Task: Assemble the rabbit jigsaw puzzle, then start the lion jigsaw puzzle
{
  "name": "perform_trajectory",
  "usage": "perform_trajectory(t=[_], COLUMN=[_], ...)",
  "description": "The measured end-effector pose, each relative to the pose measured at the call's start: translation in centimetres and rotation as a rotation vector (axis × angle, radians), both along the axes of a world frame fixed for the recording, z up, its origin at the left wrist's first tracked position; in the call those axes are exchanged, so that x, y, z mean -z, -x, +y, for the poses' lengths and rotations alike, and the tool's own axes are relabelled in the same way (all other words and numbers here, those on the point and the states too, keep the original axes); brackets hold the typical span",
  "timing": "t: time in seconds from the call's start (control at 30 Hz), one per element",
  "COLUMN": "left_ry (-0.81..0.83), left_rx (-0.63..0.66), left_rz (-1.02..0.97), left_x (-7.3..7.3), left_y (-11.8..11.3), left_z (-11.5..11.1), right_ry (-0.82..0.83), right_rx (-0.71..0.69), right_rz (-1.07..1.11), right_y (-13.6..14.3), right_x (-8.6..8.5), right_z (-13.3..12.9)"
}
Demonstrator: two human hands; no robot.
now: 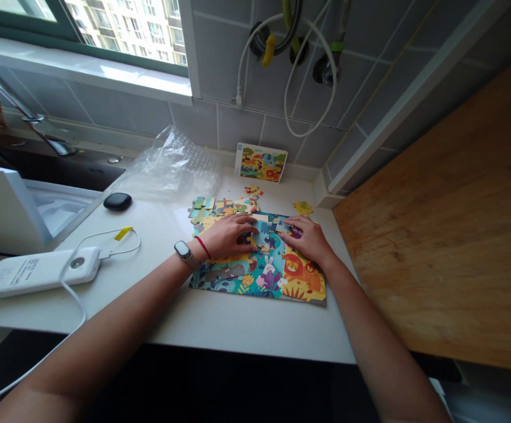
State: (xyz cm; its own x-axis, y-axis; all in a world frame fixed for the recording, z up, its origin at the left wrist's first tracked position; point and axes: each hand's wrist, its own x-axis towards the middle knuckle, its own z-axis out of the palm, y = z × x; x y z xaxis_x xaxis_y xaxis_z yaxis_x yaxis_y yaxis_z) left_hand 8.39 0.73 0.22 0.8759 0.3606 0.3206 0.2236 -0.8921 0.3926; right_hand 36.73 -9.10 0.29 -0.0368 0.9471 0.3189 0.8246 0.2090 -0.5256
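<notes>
A jigsaw puzzle [268, 279] with a lion, a rabbit and a hippo lies on the white counter, its lower part fitted together. My left hand [229, 235], wearing a watch and a red cord, rests over its left middle, fingers apart and slightly curled. Across from it, my right hand [308, 239] has thumb and fingertips around a small puzzle piece [285, 227] at the board's upper right. Loose puzzle pieces [202, 212] are gathered along the upper left edge, partly hidden by my left hand. A yellow piece [303, 207] lies beyond my right hand.
A picture card [261, 163] leans against the tiled wall. Crumpled clear plastic [171, 167] lies behind the pieces. At left are a black case [117, 201], a white power bank [39, 272] with a cable, and the sink [61, 167]. A wooden panel [440, 235] borders the right.
</notes>
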Motion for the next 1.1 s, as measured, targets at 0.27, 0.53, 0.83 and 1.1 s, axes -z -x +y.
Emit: perform_trajectory(t=[0.27,0.53,0.83,1.1], left_ry=[0.005,0.01,0.011,0.001], left_rx=[-0.002,-0.024,-0.022,-0.018], left_rz=[0.027,0.016,-0.041,-0.056], left_x=[-0.7,-0.3,0.0,0.4], left_y=[0.0,0.0,0.0,0.0], left_z=[-0.1,0.1,0.1,0.1], right_ry=[0.029,0.136,0.127,0.161], right_rx=[-0.196,-0.314,-0.291,-0.291], right_rz=[0.102,-0.064,-0.121,-0.143], right_y=[1.2,2.3,2.3,2.7], right_x=[-1.3,-1.9,-2.2,-2.5], right_z=[-0.5,-1.3,-1.6,-1.9])
